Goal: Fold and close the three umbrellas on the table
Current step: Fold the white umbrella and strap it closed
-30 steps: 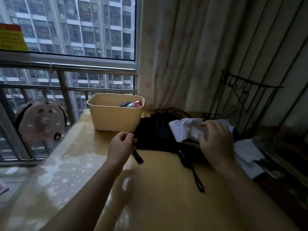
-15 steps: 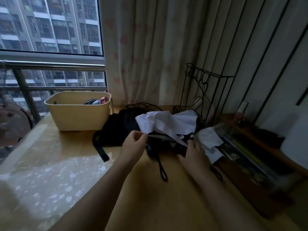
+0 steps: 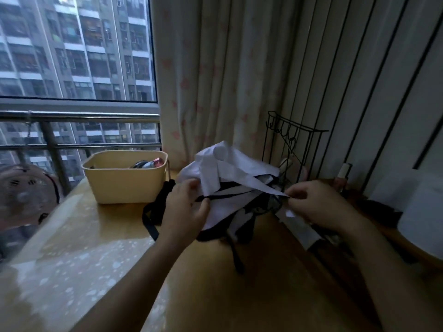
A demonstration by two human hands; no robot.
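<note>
- L hand (image 3: 185, 208): fingers curled, thumb and fingers pinching the black-trimmed edge of the white umbrella (image 3: 230, 168) cloth. Narrow grip, not flat.
- R hand (image 3: 318, 207): fingertips pinched on the pointed tip of one white panel, drawn taut to the right; other fingers curled in.
- You hold the white umbrella bunched in loose folds btwn both hands, over the far middle of the table (image 3: 239, 303). Its lower black-edged part hangs close to the tabletop; touching or not, can't tell.
- From under it a black strap (image 3: 237, 257) trails toward you.
- Just behind L hand: black umbrella (image 3: 163, 200), dark cloth w/ a band looping at its left, beside the basket (image 3: 124, 188).
- Under R hand: a white-and-dark bundle (image 3: 302, 228), too dim to say what it is.
- The basket, beige, sits far left on the table. It holds a dark round item (image 3: 140, 164) and a shiny pink item (image 3: 158, 161) by its right wall; rest of inside hidden.
- Behind the umbrella, a black wire rack (image 3: 291, 144) stands upright near the curtain (image 3: 227, 80).
- At the left edge, beyond the table: fan (image 3: 24, 192).
</note>
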